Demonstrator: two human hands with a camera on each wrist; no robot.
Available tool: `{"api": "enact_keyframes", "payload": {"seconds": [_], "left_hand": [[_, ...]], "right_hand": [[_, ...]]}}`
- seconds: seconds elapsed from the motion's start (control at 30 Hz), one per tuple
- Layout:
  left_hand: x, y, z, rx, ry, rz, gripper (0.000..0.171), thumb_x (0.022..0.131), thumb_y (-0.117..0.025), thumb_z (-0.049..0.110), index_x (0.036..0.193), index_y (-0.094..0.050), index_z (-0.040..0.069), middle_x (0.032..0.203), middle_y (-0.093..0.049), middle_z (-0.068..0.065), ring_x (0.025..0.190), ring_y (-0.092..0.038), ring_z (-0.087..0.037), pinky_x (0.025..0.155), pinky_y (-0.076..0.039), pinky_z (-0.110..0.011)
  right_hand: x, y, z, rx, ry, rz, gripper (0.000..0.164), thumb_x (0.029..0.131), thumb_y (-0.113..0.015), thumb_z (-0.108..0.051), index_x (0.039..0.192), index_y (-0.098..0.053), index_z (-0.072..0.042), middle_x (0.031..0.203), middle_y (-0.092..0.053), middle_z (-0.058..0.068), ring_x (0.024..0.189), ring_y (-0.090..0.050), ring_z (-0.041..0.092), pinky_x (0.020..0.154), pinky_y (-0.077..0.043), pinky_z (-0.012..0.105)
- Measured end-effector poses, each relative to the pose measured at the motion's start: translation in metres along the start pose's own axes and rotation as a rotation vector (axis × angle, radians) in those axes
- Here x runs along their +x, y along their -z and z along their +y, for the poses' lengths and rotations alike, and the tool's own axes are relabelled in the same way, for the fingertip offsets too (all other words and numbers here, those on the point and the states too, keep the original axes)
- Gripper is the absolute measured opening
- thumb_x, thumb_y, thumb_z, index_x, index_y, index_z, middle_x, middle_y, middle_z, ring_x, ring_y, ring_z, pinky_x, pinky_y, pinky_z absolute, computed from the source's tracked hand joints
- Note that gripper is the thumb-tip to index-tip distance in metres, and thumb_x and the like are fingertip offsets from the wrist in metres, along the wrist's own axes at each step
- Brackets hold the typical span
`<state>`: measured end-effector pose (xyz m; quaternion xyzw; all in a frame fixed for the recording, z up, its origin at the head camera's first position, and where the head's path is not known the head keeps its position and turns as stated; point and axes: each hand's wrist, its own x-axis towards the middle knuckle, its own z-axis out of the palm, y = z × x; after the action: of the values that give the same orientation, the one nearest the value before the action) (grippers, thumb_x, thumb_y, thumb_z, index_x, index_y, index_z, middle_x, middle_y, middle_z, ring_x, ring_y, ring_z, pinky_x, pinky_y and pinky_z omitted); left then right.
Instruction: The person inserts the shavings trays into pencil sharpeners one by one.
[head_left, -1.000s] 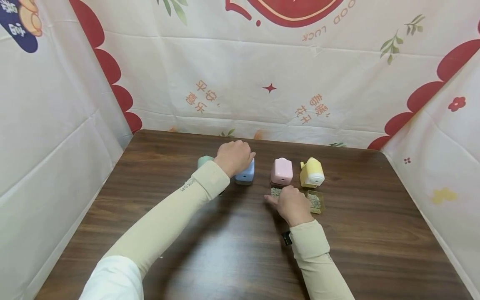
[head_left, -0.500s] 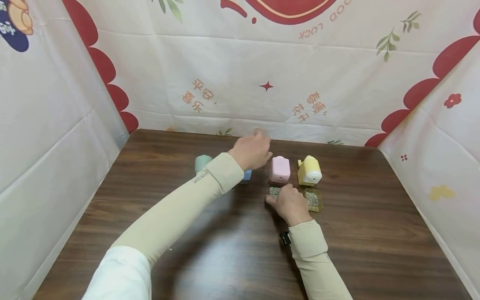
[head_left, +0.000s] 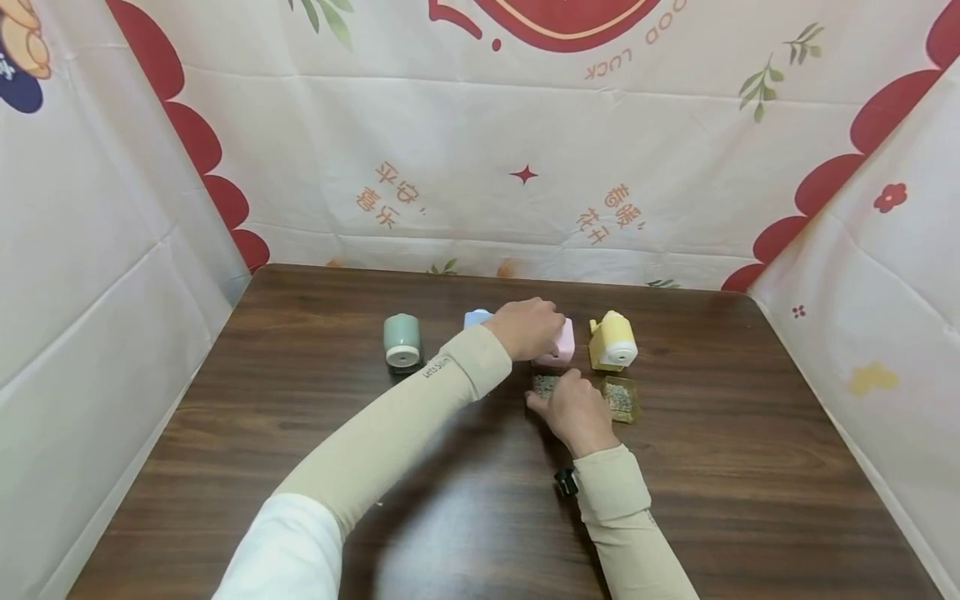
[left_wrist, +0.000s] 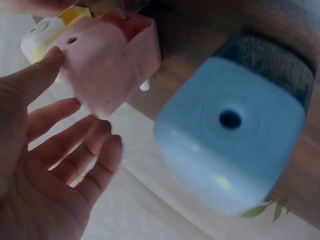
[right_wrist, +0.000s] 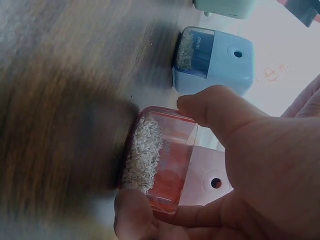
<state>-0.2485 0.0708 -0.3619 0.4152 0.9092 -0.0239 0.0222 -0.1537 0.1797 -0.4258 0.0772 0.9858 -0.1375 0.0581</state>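
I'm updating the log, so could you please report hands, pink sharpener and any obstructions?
Right hand gripping red shavings drawer. Left hand at pink sharpener, contact unclear. Yellow tray close to right hand, might crowd it.

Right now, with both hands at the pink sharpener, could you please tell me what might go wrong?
The right hand pinches a reddish drawer holding shavings; tipping it might spill them. Without a firm left hand, the pink sharpener could slide. The right hand might also nudge the yellowish tray beside it.
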Motion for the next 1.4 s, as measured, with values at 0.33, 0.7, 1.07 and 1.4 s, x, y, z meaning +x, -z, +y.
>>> {"api": "enact_keyframes", "payload": {"seconds": [0.33, 0.7, 1.07, 1.4], "left_hand": [[0.003, -0.006, 0.002, -0.135, 0.019, 0.067, 0.028, 0.088, -0.068, 0.023, 0.111, -0.069, 0.006, 0.108, -0.067, -0.007, 0.090, -0.056, -0.015, 0.086, -0.054, -0.030], [0.002, -0.004, -0.001, -0.200, 0.031, 0.047, 0.029, 0.084, -0.071, 0.020, 0.108, -0.068, 0.004, 0.105, -0.064, -0.009, 0.091, -0.055, -0.018, 0.085, -0.054, -0.029], [0.004, -0.006, -0.004, -0.217, 0.027, 0.050, 0.027, 0.085, -0.072, 0.023, 0.106, -0.070, 0.006, 0.104, -0.065, -0.007, 0.091, -0.053, -0.016, 0.086, -0.053, -0.030], [0.005, -0.007, -0.006, -0.220, 0.031, 0.054, 0.025, 0.087, -0.071, 0.025, 0.105, -0.071, 0.008, 0.103, -0.064, -0.006, 0.090, -0.053, -0.016, 0.084, -0.053, -0.030]], "right_hand": [[-0.002, -0.001, 0.002, 0.008, 0.018, 0.028, 0.071, 0.081, -0.065, -0.057, 0.097, -0.052, 0.011, 0.088, -0.067, 0.037, 0.076, -0.065, 0.048, 0.064, -0.054, 0.059], [0.005, 0.001, 0.005, 0.057, 0.035, 0.062, 0.070, 0.081, -0.067, -0.056, 0.097, -0.052, 0.011, 0.089, -0.067, 0.040, 0.076, -0.065, 0.049, 0.062, -0.054, 0.060], [0.015, 0.001, 0.007, 0.112, 0.028, 0.081, 0.069, 0.082, -0.067, -0.055, 0.097, -0.053, 0.011, 0.087, -0.066, 0.039, 0.071, -0.065, 0.046, 0.057, -0.054, 0.058], [0.029, -0.003, 0.008, 0.182, -0.020, 0.062, 0.077, 0.081, -0.067, -0.056, 0.108, -0.049, 0.014, 0.094, -0.064, 0.039, 0.075, -0.065, 0.046, 0.064, -0.055, 0.058]]}}
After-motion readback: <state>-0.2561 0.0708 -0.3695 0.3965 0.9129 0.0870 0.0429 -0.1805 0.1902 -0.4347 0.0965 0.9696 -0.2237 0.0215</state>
